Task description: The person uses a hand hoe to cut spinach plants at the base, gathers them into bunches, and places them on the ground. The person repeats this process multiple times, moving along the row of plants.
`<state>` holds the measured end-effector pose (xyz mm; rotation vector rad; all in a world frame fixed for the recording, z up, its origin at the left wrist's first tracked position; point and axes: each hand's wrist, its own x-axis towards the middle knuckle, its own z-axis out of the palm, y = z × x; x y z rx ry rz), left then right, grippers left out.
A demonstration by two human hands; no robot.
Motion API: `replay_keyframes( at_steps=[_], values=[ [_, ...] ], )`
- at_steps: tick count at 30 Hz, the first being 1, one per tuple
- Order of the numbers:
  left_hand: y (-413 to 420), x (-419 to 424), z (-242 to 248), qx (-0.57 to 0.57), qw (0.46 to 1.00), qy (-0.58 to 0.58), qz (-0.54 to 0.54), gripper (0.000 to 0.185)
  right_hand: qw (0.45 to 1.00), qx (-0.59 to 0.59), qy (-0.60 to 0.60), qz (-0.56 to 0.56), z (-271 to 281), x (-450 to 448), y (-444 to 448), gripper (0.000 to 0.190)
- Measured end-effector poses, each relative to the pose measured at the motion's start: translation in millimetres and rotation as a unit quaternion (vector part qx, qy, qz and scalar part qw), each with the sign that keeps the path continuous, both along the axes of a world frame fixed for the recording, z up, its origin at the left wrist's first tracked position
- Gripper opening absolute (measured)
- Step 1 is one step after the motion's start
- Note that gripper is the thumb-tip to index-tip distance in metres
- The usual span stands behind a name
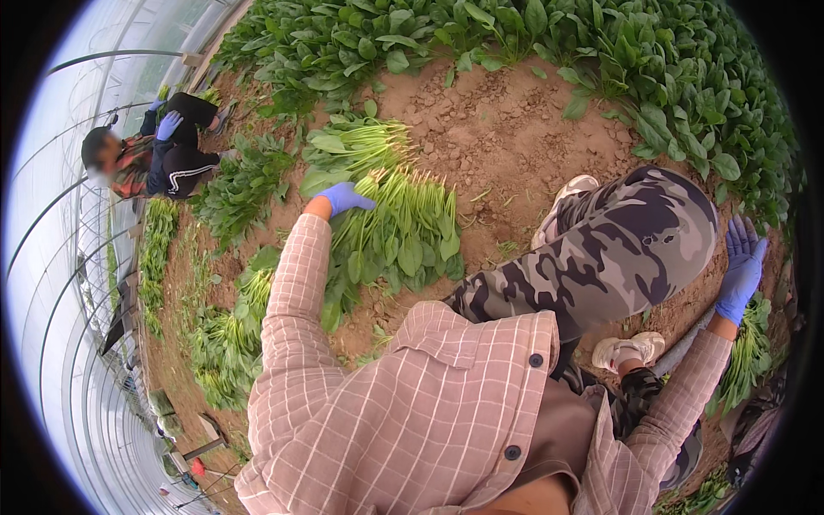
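Observation:
My left hand [344, 198], in a blue glove, is closed around a bunch of leafy greens that looks like spinach [369, 187], near its pale cut stem ends. That bunch lies against a spread row of cut spinach [412, 225], stems towards the bare soil and leaves towards me. Behind it is another cut pile [367, 145] with its stems to the right. Far to the right, my right hand [741, 267], also blue-gloved, is stretched out with nothing in it. It is beside my camouflage-clad knee [669, 238], close to the growing plants. More cut spinach [747, 354] lies below that wrist.
Dense growing spinach [489, 26] borders the soil [450, 109] ahead and to the right. Several cut piles [225, 347] lie on the left. A co-worker [161, 154] in blue gloves sits at the far left, near the plastic greenhouse wall [51, 193] with its curved hoops.

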<state>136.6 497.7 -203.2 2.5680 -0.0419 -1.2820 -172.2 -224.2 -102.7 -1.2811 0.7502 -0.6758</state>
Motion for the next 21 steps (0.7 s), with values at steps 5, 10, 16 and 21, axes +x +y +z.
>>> replay_keyframes(
  at_steps=[5, 10, 16, 21],
  values=[
    [-71, -44, -126, 0.133, 0.959, -0.181, 0.171, 0.091, 0.999, 0.008, 0.039, 0.032, -10, -10, 5, 0.059],
    [-103, -63, -117, 0.189, 0.936, -0.253, 0.156, 0.09, 0.997, 0.031, 0.071, 0.003, -16, -33, 12, 0.059],
    [-132, -110, -148, 0.205, 0.871, -0.423, 0.147, 0.098, 0.992, 0.095, 0.073, 0.048, -77, -43, 17, 0.051],
    [-116, -98, -154, 0.203, 0.871, -0.404, 0.189, 0.104, 0.962, -0.179, 0.181, 0.101, -116, -46, 36, 0.05]
  ],
)
